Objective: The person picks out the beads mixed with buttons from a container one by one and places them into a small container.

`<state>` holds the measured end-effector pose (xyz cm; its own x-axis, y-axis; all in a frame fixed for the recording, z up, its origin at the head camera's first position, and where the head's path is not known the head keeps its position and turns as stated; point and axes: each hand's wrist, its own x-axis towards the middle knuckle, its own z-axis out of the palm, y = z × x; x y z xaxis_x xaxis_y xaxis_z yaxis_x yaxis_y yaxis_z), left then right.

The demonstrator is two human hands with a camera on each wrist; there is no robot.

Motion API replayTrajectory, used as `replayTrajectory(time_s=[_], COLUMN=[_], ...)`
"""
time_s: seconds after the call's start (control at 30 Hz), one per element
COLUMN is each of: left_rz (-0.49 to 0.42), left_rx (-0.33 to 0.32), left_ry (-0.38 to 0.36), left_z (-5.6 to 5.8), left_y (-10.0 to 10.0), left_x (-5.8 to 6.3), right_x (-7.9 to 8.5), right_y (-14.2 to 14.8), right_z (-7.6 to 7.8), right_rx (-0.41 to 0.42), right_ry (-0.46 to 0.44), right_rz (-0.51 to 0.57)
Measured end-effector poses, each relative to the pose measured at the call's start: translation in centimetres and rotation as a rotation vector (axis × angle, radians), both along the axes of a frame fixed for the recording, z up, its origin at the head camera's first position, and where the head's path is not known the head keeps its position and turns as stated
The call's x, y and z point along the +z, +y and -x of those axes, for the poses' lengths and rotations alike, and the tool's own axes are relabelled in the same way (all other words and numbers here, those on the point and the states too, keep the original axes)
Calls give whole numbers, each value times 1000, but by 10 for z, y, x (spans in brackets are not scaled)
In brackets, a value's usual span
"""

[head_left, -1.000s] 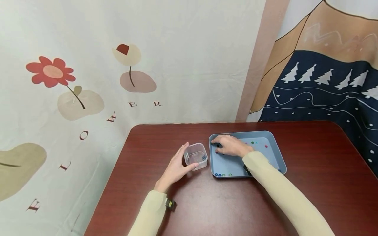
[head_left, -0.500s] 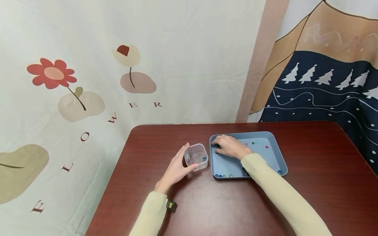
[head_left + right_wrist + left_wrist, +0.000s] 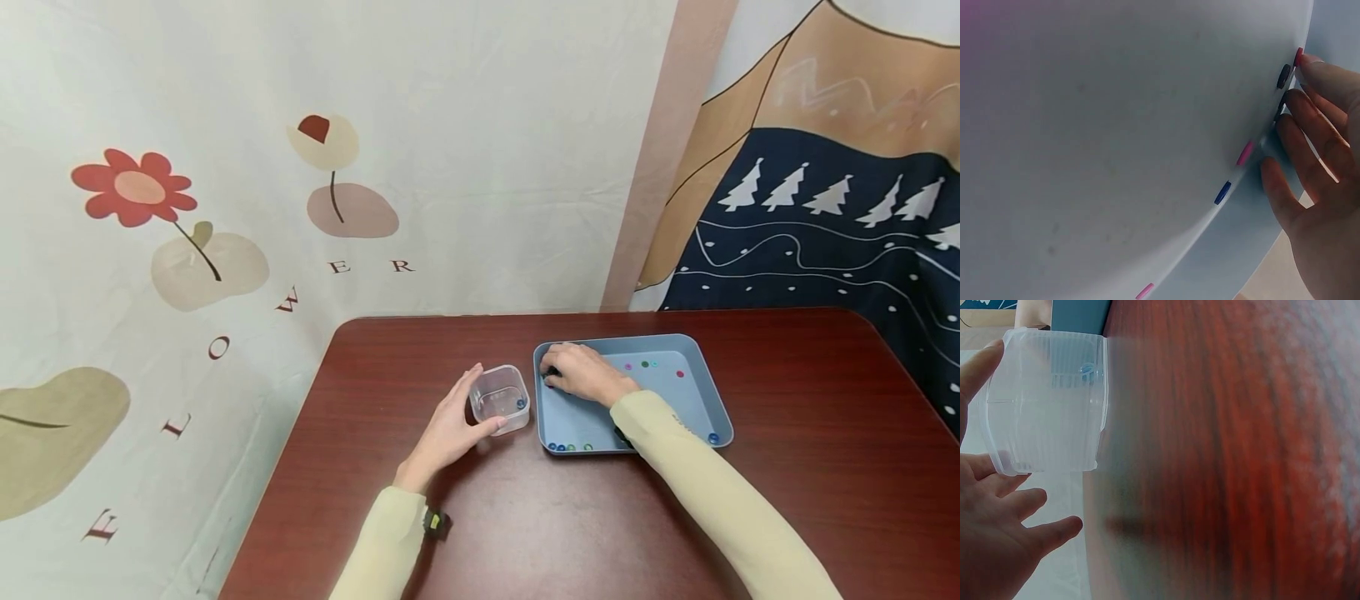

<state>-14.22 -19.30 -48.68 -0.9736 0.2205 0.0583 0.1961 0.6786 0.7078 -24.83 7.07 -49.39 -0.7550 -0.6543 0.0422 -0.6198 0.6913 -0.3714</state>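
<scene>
A small clear plastic container (image 3: 498,398) stands on the dark red table (image 3: 570,517), just left of a blue-grey tray (image 3: 697,367). My left hand (image 3: 450,425) holds the container between thumb and fingers; the left wrist view shows the container (image 3: 1047,400) framed by those fingers (image 3: 1016,512). A blue bead (image 3: 519,404) lies inside it. My right hand (image 3: 558,375) reaches into the tray's far left corner, palm down. In the right wrist view its fingertips (image 3: 1285,131) touch the tray wall (image 3: 1116,125) beside a black bead (image 3: 1283,75) and a red bead (image 3: 1298,57).
Loose beads lie in the tray: a row at the front left (image 3: 567,447), a blue one (image 3: 713,437) at the front right, a red one (image 3: 680,374), a few near the far wall (image 3: 645,364). Patterned cloth hangs behind the table.
My right hand has crept a little further into the tray's far left corner. The left hand and the container have stayed put.
</scene>
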Motion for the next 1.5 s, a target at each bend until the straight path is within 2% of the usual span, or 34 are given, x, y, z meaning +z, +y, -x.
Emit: replayTrajectory(time_s=[0.37, 0.53, 0.87, 1.03, 1.33, 1.5], left_rz=[3, -1, 5, 1, -6, -8], left_rx=[-7, -5, 4, 7, 8, 6], left_ry=[4, 3, -17, -15, -17, -14], left_z=[0, 0, 0, 0, 0, 0], left_y=[1, 1, 0, 0, 0, 0], left_x=[-2, -2, -1, 0, 0, 1], right_x=[1, 11, 37, 49, 58, 62], right_y=[2, 4, 7, 9, 14, 12], right_z=[1, 0, -6, -12, -22, -32], right_rx=[22, 14, 51, 45, 46, 31], right_ry=[-5, -5, 100, 116, 144, 129], right_rz=[11, 28, 141, 189, 267, 318])
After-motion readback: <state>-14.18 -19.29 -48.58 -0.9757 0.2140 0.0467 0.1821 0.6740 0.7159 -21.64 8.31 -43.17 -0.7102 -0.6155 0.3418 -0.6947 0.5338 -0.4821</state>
